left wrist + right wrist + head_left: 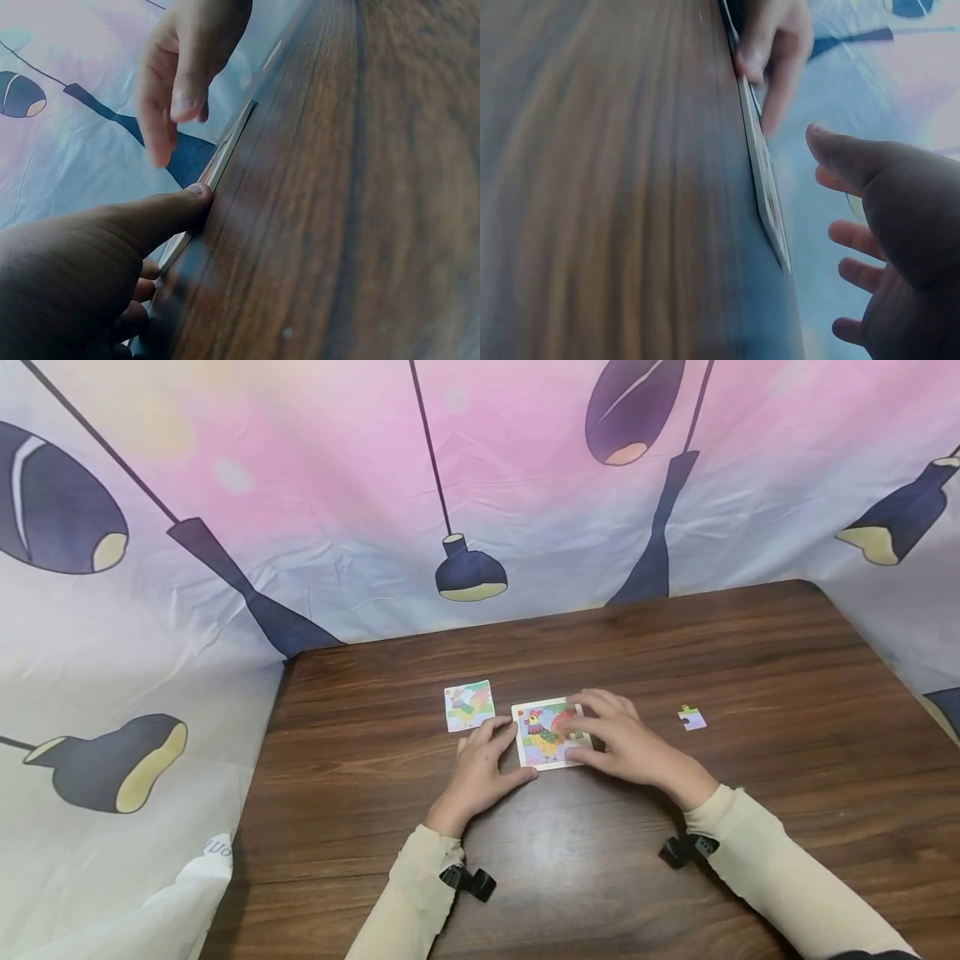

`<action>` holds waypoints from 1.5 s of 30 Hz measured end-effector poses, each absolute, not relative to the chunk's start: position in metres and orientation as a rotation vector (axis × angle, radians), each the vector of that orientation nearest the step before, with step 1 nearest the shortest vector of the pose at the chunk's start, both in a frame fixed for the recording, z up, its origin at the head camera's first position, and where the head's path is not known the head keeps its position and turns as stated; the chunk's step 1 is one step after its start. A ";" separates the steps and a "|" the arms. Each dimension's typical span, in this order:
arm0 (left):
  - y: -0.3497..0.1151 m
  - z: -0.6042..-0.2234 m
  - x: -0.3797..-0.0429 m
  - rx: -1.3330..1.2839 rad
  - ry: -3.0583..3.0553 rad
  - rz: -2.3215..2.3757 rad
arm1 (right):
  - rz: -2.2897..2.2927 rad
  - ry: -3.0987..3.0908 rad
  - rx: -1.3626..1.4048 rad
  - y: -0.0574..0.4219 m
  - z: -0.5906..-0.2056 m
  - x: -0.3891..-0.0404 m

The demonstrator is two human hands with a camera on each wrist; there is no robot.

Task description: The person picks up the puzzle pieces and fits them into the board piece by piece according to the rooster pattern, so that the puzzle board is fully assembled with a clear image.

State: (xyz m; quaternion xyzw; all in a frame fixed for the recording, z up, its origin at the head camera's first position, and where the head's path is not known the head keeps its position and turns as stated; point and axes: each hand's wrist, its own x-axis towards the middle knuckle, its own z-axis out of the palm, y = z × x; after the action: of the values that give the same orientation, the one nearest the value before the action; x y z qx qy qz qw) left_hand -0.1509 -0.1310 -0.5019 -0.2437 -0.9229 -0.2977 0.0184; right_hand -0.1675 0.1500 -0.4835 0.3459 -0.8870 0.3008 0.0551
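A square jigsaw puzzle board (545,745) with a white border and a colourful rooster picture lies on the table. My left hand (480,772) holds it at the left, thumb on the near edge and fingers by the left side. Over the board's right part hovers my right hand (626,743), fingers spread, with no piece seen in them. In the right wrist view the right hand (907,217) is apart from the board (761,172). Its fingers hide part of the picture in the head view. A loose puzzle piece (693,719), lilac and green, lies farther right.
Left of the board and slightly behind it lies a small square card (468,703) with a paler rooster picture. The brown wooden table (375,860) meets a hanging cloth (360,527) printed with lamps at its back and sides.
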 end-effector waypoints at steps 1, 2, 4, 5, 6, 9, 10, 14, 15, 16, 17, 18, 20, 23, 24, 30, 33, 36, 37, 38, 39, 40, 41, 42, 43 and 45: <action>-0.131 -0.502 -0.151 -0.755 -2.867 -0.923 | 0.921 -2.684 1.018 0.156 -0.485 -0.168; -0.131 -0.502 -0.151 -0.754 -2.868 -0.924 | 0.925 -2.674 0.988 0.162 -0.486 -0.169; -0.131 -0.502 -0.151 -0.750 -2.872 -0.924 | 0.923 -2.661 0.940 0.177 -0.488 -0.169; -0.131 -0.502 -0.151 -0.749 -2.873 -0.925 | 0.917 -2.650 0.925 0.184 -0.489 -0.169; -0.131 -0.502 -0.151 -0.749 -2.874 -0.924 | 0.903 -2.639 0.911 0.192 -0.490 -0.169; -0.131 -0.502 -0.151 -0.749 -2.872 -0.923 | 0.861 -2.608 0.878 0.216 -0.493 -0.167; -0.131 -0.502 -0.151 -0.749 -2.871 -0.925 | 0.849 -2.598 0.866 0.224 -0.493 -0.166; -0.130 -0.503 -0.151 -0.751 -2.867 -0.918 | 0.839 -2.579 0.801 0.254 -0.497 -0.164; -0.130 -0.503 -0.150 -0.752 -2.865 -0.919 | 0.846 -2.584 0.780 0.261 -0.498 -0.163; -0.131 -0.504 -0.150 -0.755 -2.864 -0.915 | 0.851 -2.594 0.757 0.268 -0.499 -0.162; -0.130 -0.504 -0.150 -0.754 -2.867 -0.911 | 0.860 -2.611 0.729 0.274 -0.501 -0.161; -0.130 -0.504 -0.150 -0.755 -2.867 -0.905 | 0.879 -2.635 0.696 0.280 -0.501 -0.159; -0.130 -0.504 -0.149 -0.755 -2.868 -0.905 | 0.914 -2.691 0.627 0.291 -0.501 -0.157; -0.130 -0.504 -0.149 -0.752 -2.866 -0.920 | 0.968 -2.765 0.535 0.303 -0.500 -0.156; -0.130 -0.503 -0.149 -0.752 -2.864 -0.923 | 0.992 -2.783 0.514 0.307 -0.500 -0.157; -0.130 -0.502 -0.150 -0.746 -2.866 -0.931 | 1.042 -2.873 0.479 0.319 -0.494 -0.167; -0.131 -0.502 -0.150 -0.747 -2.865 -0.933 | 1.001 -2.869 0.518 0.322 -0.496 -0.170; -0.131 -0.502 -0.149 -0.752 -2.863 -0.928 | 0.969 -2.848 0.546 0.323 -0.499 -0.172; -0.131 -0.501 -0.150 -0.753 -2.862 -0.931 | 0.965 -2.842 0.549 0.323 -0.499 -0.173; -0.131 -0.502 -0.150 -0.752 -2.862 -0.933 | 0.963 -2.840 0.550 0.323 -0.499 -0.173; -0.131 -0.502 -0.150 -0.751 -2.862 -0.935 | 0.957 -2.836 0.552 0.322 -0.499 -0.174; -0.131 -0.502 -0.150 -0.748 -2.863 -0.937 | 0.951 -2.834 0.553 0.322 -0.499 -0.174; -0.131 -0.502 -0.150 -0.744 -2.865 -0.943 | 0.943 -2.835 0.553 0.321 -0.498 -0.174; -0.131 -0.502 -0.150 -0.743 -2.865 -0.938 | 0.924 -2.837 0.556 0.320 -0.498 -0.174; -0.131 -0.502 -0.150 -0.741 -2.865 -0.937 | 0.907 -2.836 0.557 0.320 -0.498 -0.173; -0.130 -0.502 -0.151 -0.740 -2.867 -0.929 | 0.877 -2.830 0.564 0.317 -0.498 -0.171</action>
State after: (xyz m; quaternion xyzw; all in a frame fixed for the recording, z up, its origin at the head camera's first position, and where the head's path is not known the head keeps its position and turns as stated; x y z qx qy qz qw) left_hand -0.1505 -0.1305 -0.5017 -0.2385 -0.9237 -0.2992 0.0191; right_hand -0.1714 0.3170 -0.4979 0.1865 -0.9365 0.2902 0.0626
